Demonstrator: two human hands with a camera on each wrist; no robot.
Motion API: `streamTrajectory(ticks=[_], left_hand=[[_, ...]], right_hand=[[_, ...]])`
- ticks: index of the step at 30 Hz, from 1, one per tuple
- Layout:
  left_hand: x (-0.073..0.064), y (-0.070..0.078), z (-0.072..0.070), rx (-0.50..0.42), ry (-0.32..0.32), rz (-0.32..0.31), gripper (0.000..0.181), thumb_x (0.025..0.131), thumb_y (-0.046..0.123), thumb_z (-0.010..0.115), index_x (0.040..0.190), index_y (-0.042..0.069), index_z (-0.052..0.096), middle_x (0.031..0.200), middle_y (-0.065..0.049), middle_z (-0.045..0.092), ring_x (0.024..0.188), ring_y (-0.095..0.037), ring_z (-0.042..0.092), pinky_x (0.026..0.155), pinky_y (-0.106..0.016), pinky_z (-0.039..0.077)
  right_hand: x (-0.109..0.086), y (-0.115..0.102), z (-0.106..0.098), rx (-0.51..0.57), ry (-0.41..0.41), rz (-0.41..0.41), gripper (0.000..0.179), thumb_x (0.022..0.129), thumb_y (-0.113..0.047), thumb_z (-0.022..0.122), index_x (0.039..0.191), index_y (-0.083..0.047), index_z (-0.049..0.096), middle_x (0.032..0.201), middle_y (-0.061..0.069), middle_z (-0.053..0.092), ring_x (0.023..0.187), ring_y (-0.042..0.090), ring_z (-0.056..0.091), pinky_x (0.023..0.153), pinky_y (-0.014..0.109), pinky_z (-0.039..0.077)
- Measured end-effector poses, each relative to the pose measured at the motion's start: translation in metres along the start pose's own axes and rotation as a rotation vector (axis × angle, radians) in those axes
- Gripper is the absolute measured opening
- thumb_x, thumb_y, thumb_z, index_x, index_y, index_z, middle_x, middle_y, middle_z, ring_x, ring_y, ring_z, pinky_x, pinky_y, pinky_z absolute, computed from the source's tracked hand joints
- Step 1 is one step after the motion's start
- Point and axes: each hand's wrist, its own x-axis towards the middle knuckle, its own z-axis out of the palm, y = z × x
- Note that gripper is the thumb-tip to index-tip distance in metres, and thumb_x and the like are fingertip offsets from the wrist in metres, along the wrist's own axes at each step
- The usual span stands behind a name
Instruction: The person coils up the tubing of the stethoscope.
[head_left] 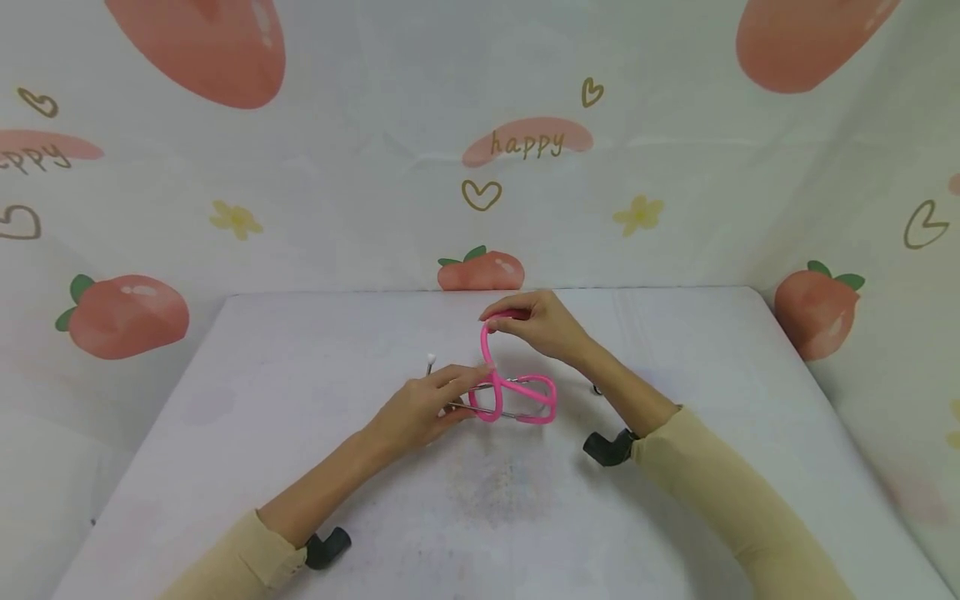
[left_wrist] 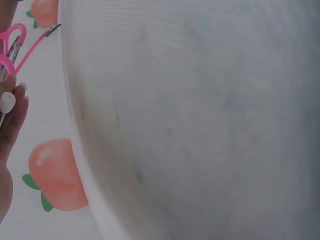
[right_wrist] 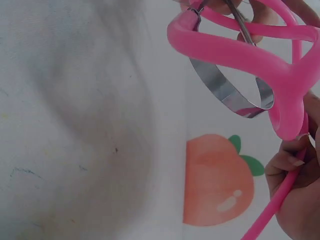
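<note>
A pink stethoscope [head_left: 551, 400] is held up over the white table, its tubing looped round its metal ear tubes. My left hand [head_left: 420, 408] grips the metal ear tubes from the left, and one white ear tip [head_left: 431, 358] pokes up behind its fingers. Higher and to the right, my right hand [head_left: 543, 325] pinches a length of the pink tubing [head_left: 484, 346]. In the right wrist view the metal spring band [right_wrist: 220, 87] shows below the tubing's fork. The left wrist view shows a metal-and-dark end [left_wrist: 52, 30] on the tube; part of the stethoscope is hidden behind the hands.
A white cloth covers the table [head_left: 495, 517], and a printed curtain [head_left: 360, 167] stands behind it. A small dark ring-like piece [head_left: 597, 389] shows beside my right forearm. Black devices [head_left: 609, 448] are worn at both wrists.
</note>
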Motion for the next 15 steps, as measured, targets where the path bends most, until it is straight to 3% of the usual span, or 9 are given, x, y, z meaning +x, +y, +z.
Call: streamTrajectory(ticks=[6, 15], left_hand=[[0.001, 0.003, 0.002, 0.05, -0.018, 0.059, 0.074, 0.08, 0.008, 0.084, 0.145, 0.019, 0.05, 0.122, -0.002, 0.061, 0.071, -0.008, 0.064, 0.064, -0.011, 0.052], [-0.001, 0.003, 0.002, -0.065, -0.011, -0.012, 0.076, 0.073, 0.0, 0.086, 0.14, 0.017, 0.053, 0.123, -0.005, 0.062, 0.086, -0.01, 0.072, 0.077, -0.018, 0.057]], right_hand=[[0.004, 0.022, 0.005, 0.006, -0.009, 0.024, 0.013, 0.089, -0.005, 0.074, 0.102, -0.001, 0.077, 0.092, 0.007, 0.075, 0.083, 0.018, 0.069, 0.079, 0.028, 0.058], [0.005, 0.043, 0.003, -0.058, 0.012, -0.021, 0.011, 0.088, -0.015, 0.077, 0.098, -0.01, 0.079, 0.09, 0.001, 0.075, 0.078, 0.02, 0.066, 0.072, 0.026, 0.057]])
